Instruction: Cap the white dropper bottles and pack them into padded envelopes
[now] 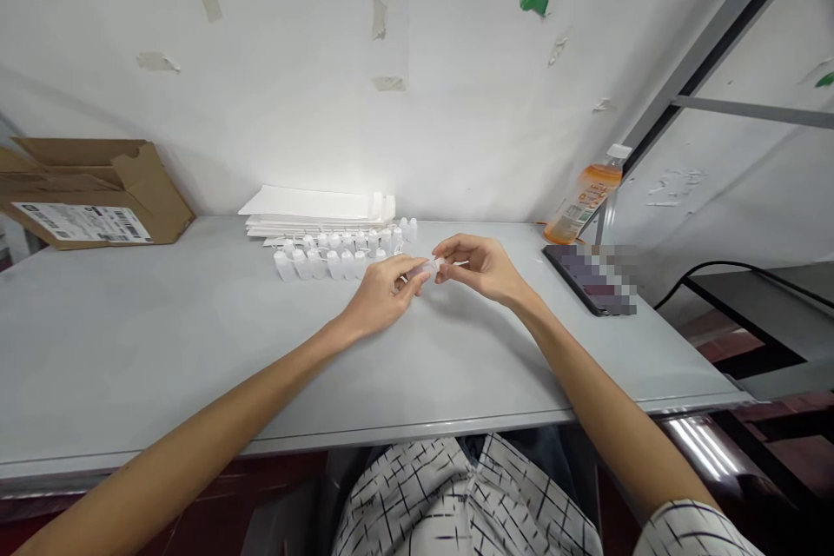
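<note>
Above the middle of the table, my left hand (384, 291) is closed around a small translucent plastic bottle (426, 267), which lies tilted on its side between my hands. My right hand (480, 268) pinches the cap end of that bottle with thumb and fingertips; the fingers partly hide the cap. Just beyond my left hand, small white plastic bottles (334, 264) stand upright in rows, several of them with caps on.
White flat sheets or folded cartons (313, 205) are stacked behind the bottles, against the wall. An opened cardboard box (153, 191) sits at the back left. To the right are an orange drink bottle (585, 195) and a dark phone (579, 282). A metal frame (658, 117) borders the right side.
</note>
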Demonstrator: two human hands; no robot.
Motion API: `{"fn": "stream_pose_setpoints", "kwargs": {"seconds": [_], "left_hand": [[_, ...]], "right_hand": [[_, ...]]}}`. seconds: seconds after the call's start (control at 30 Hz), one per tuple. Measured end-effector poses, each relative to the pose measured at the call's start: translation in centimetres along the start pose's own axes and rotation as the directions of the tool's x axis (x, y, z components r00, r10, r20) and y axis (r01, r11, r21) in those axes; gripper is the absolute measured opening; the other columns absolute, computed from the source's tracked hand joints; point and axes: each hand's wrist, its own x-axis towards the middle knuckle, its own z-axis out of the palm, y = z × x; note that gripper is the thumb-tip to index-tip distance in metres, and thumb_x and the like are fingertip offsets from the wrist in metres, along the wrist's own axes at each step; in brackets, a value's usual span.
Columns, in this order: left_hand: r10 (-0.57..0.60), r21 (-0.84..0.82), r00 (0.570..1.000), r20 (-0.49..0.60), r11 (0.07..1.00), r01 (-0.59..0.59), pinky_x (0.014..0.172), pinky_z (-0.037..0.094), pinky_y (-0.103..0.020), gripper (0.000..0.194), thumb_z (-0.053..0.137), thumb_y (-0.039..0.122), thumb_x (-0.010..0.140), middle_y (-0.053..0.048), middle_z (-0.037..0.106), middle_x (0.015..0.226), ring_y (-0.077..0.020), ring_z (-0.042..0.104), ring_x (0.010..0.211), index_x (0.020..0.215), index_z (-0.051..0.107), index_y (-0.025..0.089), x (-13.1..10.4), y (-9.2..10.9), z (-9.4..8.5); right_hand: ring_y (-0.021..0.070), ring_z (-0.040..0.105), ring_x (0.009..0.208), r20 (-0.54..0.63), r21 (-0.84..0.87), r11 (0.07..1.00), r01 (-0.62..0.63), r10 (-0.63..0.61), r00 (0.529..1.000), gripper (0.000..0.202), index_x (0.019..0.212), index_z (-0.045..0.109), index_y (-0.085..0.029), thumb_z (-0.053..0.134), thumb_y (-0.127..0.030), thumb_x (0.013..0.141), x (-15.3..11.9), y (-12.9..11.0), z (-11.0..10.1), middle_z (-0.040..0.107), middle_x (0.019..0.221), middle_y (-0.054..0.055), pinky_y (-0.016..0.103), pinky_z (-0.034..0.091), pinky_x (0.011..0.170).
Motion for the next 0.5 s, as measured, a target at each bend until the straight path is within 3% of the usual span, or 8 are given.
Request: {"fn": "stream_pose_setpoints", "kwargs": {"seconds": [0.13, 0.27, 0.5], "left_hand": [[0.035, -0.047, 0.999, 0.018, 0.998, -0.034, 0.061, 0.048, -0.025, 0.026, 0.055, 0.033, 0.093, -0.005, 0.065, 0.09, -0.0119, 0.056, 0.066, 0.102, 0.073, 0.016, 0.1, -0.2, -0.4], [0.172, 0.066, 0.985, -0.028, 0.983, -0.17, 0.062, 0.047, -0.024, 0.025, 0.055, 0.03, 0.093, -0.006, 0.066, 0.089, -0.0135, 0.058, 0.073, 0.105, 0.073, 0.018, 0.1, -0.5, -0.4], [0.459, 0.302, 0.888, -0.031, 0.851, -0.43, 0.068, 0.048, -0.026, 0.026, 0.047, 0.02, 0.098, -0.008, 0.066, 0.094, -0.0139, 0.06, 0.077, 0.113, 0.068, 0.017, 0.0, -1.5, -0.3]], "right_hand": [[0.0213, 0.072, 0.073, 0.082, 0.062, 0.996, -0.061, 0.056, 0.995, 0.034, 0.094, 0.066, -0.014, 0.073, -0.043, 0.079, -0.2, 0.0, 0.2, 0.07, 0.076, 0.006, 0.041, 0.06, 0.075], [0.0225, 0.073, 0.073, 0.093, 0.135, 0.986, -0.096, 0.084, 0.992, 0.035, 0.085, 0.064, -0.013, 0.078, -0.043, 0.075, -0.1, 0.2, 0.4, 0.072, 0.075, 0.008, 0.042, 0.06, 0.075], [0.0191, 0.07, 0.07, 0.091, 0.204, 0.967, -0.152, 0.136, 0.987, 0.034, 0.083, 0.064, -0.013, 0.08, -0.042, 0.073, -0.1, 0.8, 0.6, 0.072, 0.071, 0.006, 0.039, 0.057, 0.075]]}}
